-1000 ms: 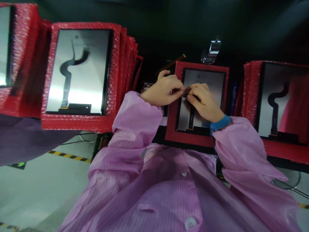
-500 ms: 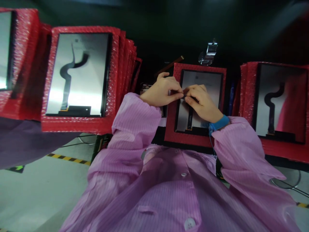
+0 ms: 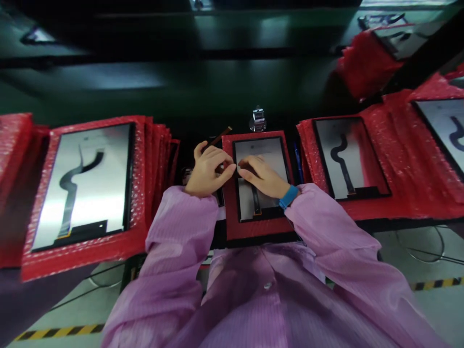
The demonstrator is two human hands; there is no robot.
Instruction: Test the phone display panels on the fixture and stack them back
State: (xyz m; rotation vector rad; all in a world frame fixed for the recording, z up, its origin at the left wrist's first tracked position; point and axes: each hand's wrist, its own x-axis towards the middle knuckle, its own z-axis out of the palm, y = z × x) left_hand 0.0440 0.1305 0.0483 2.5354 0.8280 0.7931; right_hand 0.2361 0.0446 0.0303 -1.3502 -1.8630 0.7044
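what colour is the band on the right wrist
Blue. The wristband sits just above the pink sleeve's cuff, clearest in the head view.

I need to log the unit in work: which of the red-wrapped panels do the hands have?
The small middle panel, right before the person. Both the left hand and right hand rest on it; the left panel and right panel lie untouched.

I get one view, worn on the head, looking forward and steeply down past the chest onto the bench point(image 3: 188, 92), close over the middle red tray point(image 3: 253, 229), with floor below
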